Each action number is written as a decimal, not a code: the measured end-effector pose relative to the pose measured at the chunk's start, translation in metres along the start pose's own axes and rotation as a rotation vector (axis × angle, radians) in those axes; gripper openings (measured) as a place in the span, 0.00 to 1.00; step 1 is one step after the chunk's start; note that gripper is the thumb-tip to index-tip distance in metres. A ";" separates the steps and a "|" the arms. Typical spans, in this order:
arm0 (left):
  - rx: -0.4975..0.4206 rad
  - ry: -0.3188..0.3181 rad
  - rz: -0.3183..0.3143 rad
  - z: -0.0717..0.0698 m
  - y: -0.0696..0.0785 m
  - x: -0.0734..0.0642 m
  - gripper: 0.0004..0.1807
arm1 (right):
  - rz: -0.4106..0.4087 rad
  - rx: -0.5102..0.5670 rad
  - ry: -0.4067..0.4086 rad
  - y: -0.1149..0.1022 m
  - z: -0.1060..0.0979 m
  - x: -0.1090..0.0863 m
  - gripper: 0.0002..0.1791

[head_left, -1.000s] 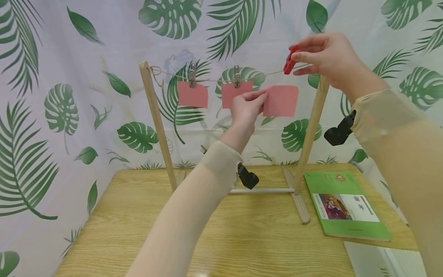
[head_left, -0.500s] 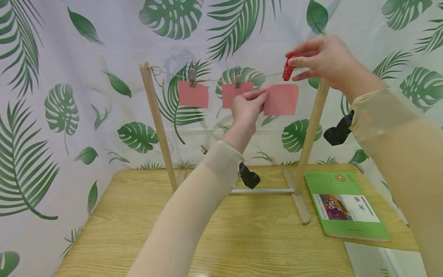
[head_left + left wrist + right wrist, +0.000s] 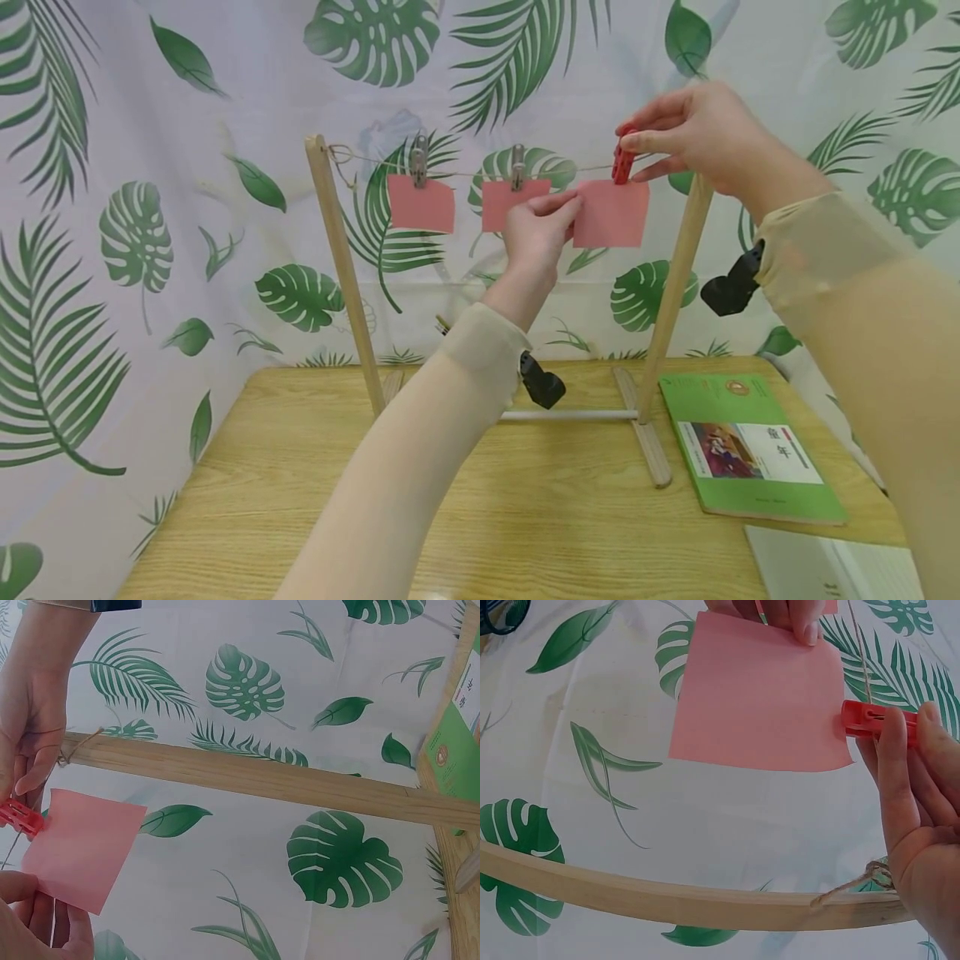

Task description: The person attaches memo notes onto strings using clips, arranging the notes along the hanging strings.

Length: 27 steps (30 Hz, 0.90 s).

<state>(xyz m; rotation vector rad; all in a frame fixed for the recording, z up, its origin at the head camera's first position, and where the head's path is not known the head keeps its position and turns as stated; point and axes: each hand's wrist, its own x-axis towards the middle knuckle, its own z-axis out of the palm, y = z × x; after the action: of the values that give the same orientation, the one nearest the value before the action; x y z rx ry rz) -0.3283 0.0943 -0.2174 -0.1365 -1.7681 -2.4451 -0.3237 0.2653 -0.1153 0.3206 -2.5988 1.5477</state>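
My left hand (image 3: 534,233) pinches the left edge of a pink paper square (image 3: 611,215), holding it just below the string (image 3: 450,173). Between thumb and fingers, my right hand (image 3: 701,133) grips a red plastic clothespin (image 3: 622,160). The clothespin lies across the string, its lower end at the paper's top edge, as the right wrist view also shows with the clothespin (image 3: 870,718) against the sheet (image 3: 761,694). Whether its jaws clamp the paper I cannot tell. Farther left, a metal clip (image 3: 517,167) and another metal clip (image 3: 419,162) hold two pink papers on the string.
A wooden frame with a left post (image 3: 345,275) and a right post (image 3: 678,292) carries the string above the wooden table (image 3: 540,517). On the right lie a green book (image 3: 750,446) and a grey-white booklet (image 3: 832,567). Leaf-printed cloth (image 3: 202,308) hangs behind.
My right hand has lowered the red clothespin, moving it slightly left, from above the paper down to its top edge. The paper has risen slightly in my left hand.
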 end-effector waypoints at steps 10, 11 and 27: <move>-0.032 0.009 -0.028 0.004 0.002 -0.002 0.09 | -0.002 -0.010 -0.025 0.000 0.003 -0.001 0.13; -0.032 0.009 -0.027 0.004 0.002 -0.003 0.09 | -0.003 0.003 -0.027 0.000 0.003 -0.001 0.12; -0.051 0.000 -0.024 0.003 0.000 -0.001 0.09 | 0.007 -0.040 -0.025 0.002 0.005 0.002 0.16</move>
<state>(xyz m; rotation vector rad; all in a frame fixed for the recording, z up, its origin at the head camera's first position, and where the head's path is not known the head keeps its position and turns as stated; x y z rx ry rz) -0.3273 0.0975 -0.2163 -0.1206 -1.7189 -2.5079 -0.3256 0.2612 -0.1194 0.3294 -2.6487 1.5021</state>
